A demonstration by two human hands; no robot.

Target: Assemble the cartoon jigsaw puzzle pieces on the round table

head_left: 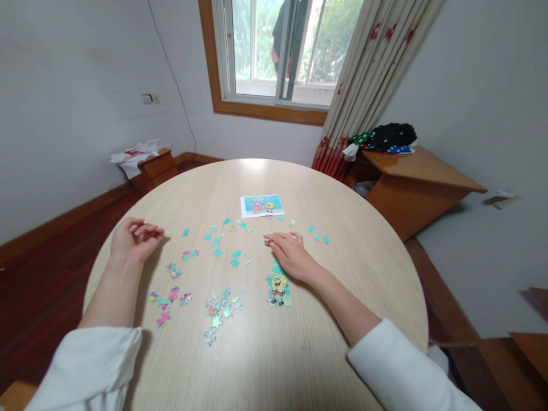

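My right hand is palm down over the top end of a joined strip of jigsaw puzzle, covering part of it. Its fingers stretch to the left, and I see nothing held in them. The strip shows a yellow cartoon sponge on teal. At the table's left side my left hand rests on its edge, fingers loosely curled and apart, with no piece visible in it. Nearest to it lie a loose teal puzzle piece and some pink puzzle pieces.
A printed reference picture lies towards the back of the round table. Several teal pieces are scattered mid-table, pale pieces nearer me, and a few more teal pieces to the right. A wooden cabinet stands beyond.
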